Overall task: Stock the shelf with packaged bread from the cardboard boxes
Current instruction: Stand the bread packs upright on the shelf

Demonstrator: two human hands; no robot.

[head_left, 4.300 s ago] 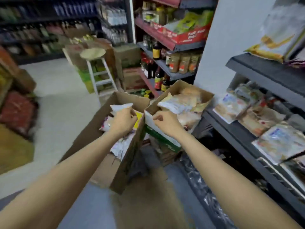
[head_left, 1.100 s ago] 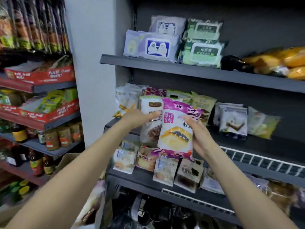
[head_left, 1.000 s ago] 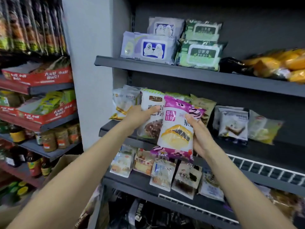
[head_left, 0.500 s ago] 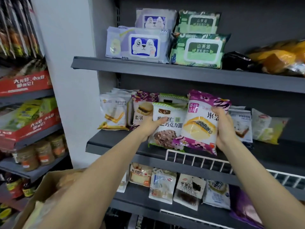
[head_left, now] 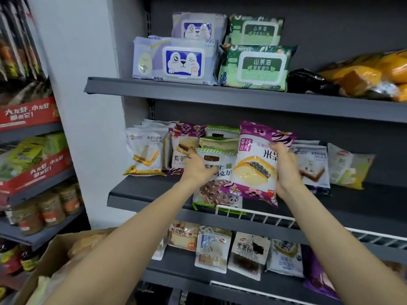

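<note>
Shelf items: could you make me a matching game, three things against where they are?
1. purple flowered bread packet
2. green wet-wipes pack
3. brown cardboard box

A. top grey shelf
B. lower left corner, below the shelves
C. gripped by the right hand

Pairs: 1-C, 2-A, 3-B

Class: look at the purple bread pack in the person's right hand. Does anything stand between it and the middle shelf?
Yes. The chocolate bread pack in the left hand stands partly behind the purple bread pack, in front of the middle shelf.
</note>
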